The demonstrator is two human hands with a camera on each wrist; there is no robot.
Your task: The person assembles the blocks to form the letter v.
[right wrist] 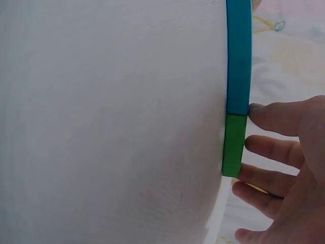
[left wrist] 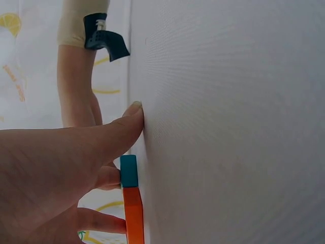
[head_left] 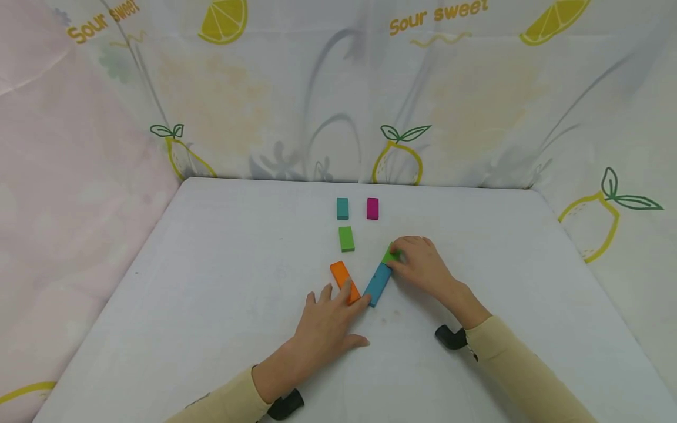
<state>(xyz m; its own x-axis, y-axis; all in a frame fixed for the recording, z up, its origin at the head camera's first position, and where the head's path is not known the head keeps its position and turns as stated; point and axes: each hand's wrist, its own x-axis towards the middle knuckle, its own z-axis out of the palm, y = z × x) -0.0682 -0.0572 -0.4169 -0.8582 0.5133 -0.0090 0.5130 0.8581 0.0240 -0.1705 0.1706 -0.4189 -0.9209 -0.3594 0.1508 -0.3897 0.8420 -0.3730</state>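
An orange block [head_left: 340, 271] and a longer blue block [head_left: 378, 284] lie slanted on the white table, their near ends close together in a V. My left hand [head_left: 328, 323] lies spread, with fingertips on the near ends of both; the left wrist view shows fingers touching the blue block [left wrist: 129, 170] and orange block [left wrist: 133, 216]. A green block [head_left: 388, 256] continues the blue one's line, end to end. In the right wrist view, my right hand [right wrist: 299, 168] rests extended fingertips on this green block [right wrist: 234, 145], its thumb at the seam with the blue block [right wrist: 238, 61].
Farther back on the table [head_left: 211, 282] lie another green block [head_left: 346, 239], a teal block [head_left: 342, 208] and a magenta block [head_left: 372, 208]. A lemon-print cloth [head_left: 285, 88] hangs behind the table's far edge. Black wrist mounts [head_left: 451, 337] stick out beside both sleeves.
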